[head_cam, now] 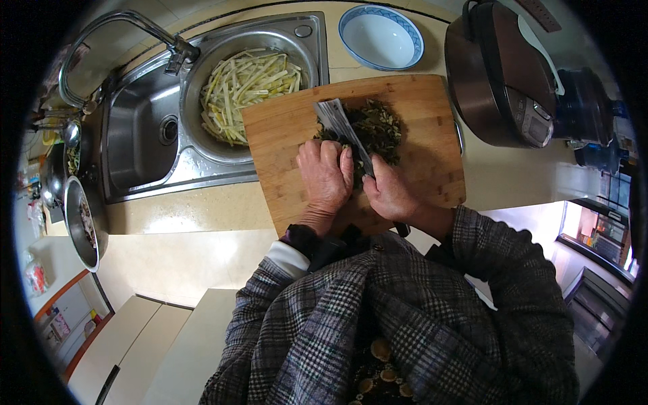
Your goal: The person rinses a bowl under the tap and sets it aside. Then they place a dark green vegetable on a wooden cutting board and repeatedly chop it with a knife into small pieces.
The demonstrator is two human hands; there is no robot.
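My right hand (391, 190) grips a kitchen knife (340, 123) with a broad metal blade, its dark handle end showing below the palm. Dark green chopped leafy vegetable (377, 126) lies in a heap to the right of the blade. On the blade's left side, my left hand (326, 169) presses down on more of the greens, fingers curled and thumb close to the blade. What lies under those fingers is mostly hidden. All of this rests on a wooden cutting board (435, 172), whose left edge overlaps the sink's rim.
A steel double sink (144, 136) with a faucet (177, 50) stands left; pale cut vegetable strips (253, 86) fill its round basin. Behind the board sits a white-and-blue bowl (379, 40). A brown rice cooker (498, 86) is at right. A metal bowl (76, 223) stands far left.
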